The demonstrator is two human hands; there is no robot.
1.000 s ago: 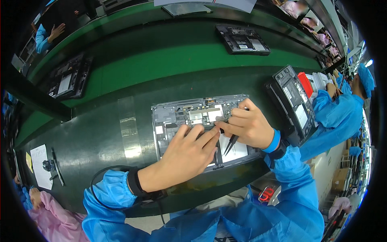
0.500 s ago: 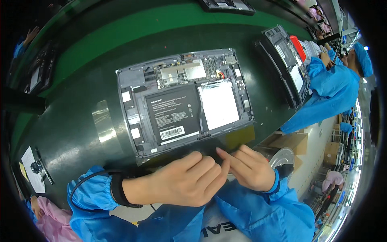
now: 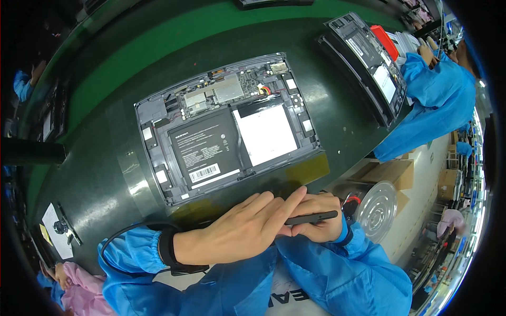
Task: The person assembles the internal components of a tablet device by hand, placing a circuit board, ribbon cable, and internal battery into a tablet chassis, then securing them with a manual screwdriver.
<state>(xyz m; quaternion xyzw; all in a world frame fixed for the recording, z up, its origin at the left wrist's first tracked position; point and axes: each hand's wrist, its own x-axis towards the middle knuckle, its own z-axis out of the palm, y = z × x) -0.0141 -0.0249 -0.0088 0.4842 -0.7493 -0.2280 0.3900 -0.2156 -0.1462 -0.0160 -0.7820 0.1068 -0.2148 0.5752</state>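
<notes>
An uncovered laptop base (image 3: 158, 131) lies before me, with a black battery (image 3: 205, 150), a circuit board (image 3: 215, 95) and a white panel (image 3: 267, 135) beside the battery. Below its front edge my two hands meet. A slim, dark, flat stick-like tool (image 3: 319, 217) is gripped between the thumb and bent fingers of my right hand (image 3: 320, 210). My left hand (image 3: 232, 229) reaches across, its fingers stretched over my right hand and over the tool's inner end. That end is hidden. A black band with a cord wraps my left wrist.
Stacked laptop bases (image 3: 369, 68) stand at the right, near a red bin (image 3: 385, 42) and a co-worker's blue sleeve (image 3: 429, 100). Yellowish film (image 3: 308, 171) lies by the laptop's front edge. A clear round container (image 3: 377, 208) is beside my right arm. Paper (image 3: 55, 226) lies far left.
The dark tool now shows in my right hand. My left fingers have straightened and slid over the right hand. The view has shifted, so the laptop base appears farther left.
</notes>
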